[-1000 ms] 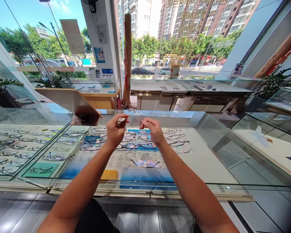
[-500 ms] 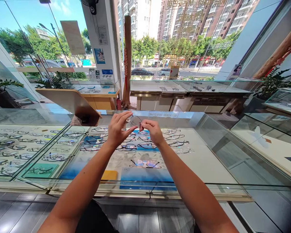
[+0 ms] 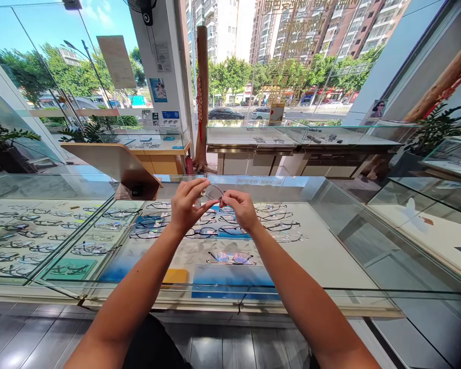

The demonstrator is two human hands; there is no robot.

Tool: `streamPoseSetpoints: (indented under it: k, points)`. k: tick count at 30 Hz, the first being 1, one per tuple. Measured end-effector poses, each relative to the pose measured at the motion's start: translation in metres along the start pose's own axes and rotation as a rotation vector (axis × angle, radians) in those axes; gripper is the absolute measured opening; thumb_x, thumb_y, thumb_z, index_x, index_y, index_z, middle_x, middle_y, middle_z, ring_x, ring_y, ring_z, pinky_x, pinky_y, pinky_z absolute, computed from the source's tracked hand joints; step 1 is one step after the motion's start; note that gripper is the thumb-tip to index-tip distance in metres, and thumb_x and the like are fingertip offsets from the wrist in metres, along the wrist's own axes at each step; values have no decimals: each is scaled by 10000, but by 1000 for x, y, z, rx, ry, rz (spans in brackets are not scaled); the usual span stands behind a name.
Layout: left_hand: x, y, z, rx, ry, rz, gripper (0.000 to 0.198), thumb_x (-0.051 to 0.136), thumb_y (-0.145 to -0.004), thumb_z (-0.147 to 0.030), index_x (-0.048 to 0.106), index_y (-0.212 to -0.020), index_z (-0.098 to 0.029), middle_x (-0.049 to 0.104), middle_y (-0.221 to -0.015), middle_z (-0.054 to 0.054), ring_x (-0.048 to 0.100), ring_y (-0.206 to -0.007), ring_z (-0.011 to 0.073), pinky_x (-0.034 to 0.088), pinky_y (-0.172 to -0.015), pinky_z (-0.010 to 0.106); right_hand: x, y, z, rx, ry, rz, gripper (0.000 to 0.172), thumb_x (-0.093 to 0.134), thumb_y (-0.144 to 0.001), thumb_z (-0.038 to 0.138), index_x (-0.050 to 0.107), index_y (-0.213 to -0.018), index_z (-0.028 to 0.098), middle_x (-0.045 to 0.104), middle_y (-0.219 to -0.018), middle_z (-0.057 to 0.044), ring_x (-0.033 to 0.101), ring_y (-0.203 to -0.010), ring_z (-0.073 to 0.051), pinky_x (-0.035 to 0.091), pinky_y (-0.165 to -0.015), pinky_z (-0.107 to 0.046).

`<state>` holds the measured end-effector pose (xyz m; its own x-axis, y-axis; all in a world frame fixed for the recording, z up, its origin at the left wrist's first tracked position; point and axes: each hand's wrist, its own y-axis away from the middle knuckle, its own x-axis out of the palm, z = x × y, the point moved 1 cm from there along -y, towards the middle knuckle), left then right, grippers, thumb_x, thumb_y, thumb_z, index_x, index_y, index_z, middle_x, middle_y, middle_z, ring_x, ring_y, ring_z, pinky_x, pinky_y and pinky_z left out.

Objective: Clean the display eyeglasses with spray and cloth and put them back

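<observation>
Above the glass display counter, a thin-rimmed pair of glasses (image 3: 214, 192) is held between both hands; one round lens shows, and the rest is hidden by fingers. My left hand (image 3: 188, 203) holds its left side, thumb below and fingers above. My right hand (image 3: 239, 206) pinches the right side of the frame with thumb and index finger. Beneath the hands, rows of glasses (image 3: 203, 232) lie inside the counter. Nearer to me, a separate pair with tinted reflections (image 3: 231, 258) rests by a blue sheet (image 3: 234, 282).
The glass counter (image 3: 346, 241) spans the view. A tilted wooden-backed panel (image 3: 111, 161) stands at its back left. An orange-yellow item (image 3: 175, 277) lies in the case. More display cases (image 3: 249, 137), a tree trunk (image 3: 202, 92) and windows are beyond.
The held glasses have tilted slightly, and the lens looks flatter. My right hand has shifted a little left, its fingertips closer to my left thumb. The camera view has moved slightly.
</observation>
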<state>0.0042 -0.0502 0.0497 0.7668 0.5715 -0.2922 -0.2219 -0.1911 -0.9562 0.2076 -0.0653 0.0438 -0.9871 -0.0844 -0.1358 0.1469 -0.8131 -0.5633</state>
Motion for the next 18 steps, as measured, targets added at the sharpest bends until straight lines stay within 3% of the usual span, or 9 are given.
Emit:
streamPoseSetpoints:
  k: [3,6,9,12,15,18]
  points:
    - [2,3,3,-36,-39,-14,529,855,-897,-560,753,-1307,-240,805,-1257,139,760,-1072,274,593,-972,415,2,2,2,-28,34,-52,201,608,-947,358,667,-803,231,707,-797,-25,636,-797,-209,497,-825,-374]
    - [4,6,6,-92,-35,-85,542,870,-886,-553,744,-1303,-231,795,-1248,139,759,-1119,281,595,-1017,430,2,6,4,-137,208,-197,148,613,-962,381,648,-977,238,734,-974,-61,658,-938,-239,518,-915,-407]
    - [4,6,7,-153,-39,-183,537,880,-878,-549,735,-1268,-210,784,-1197,128,757,-1112,277,598,-1016,436,2,9,3,-313,455,-363,320,662,-924,430,614,-1172,233,703,-1170,-116,641,-1095,-295,514,-1008,-488]
    - [-1,0,3,-172,-50,-284,524,891,-873,-532,728,-1237,-192,768,-1138,112,748,-1067,265,601,-969,424,4,9,4,-458,546,-460,504,723,-895,445,552,-1315,227,673,-1249,-145,639,-1142,-329,522,-1023,-544]
    - [-11,-17,-4,-154,-40,-366,515,910,-862,-509,723,-1219,-189,748,-1099,87,732,-1015,242,593,-909,392,7,4,17,-527,554,-473,587,760,-892,446,522,-1387,238,670,-1284,-154,646,-1158,-347,521,-1045,-578]
    - [-25,-46,-13,-147,-46,-419,517,918,-842,-544,715,-1170,-198,722,-1063,62,714,-982,227,586,-892,382,6,-8,47,-558,550,-463,592,770,-916,441,520,-1424,270,678,-1301,-144,647,-1190,-359,505,-1099,-604]
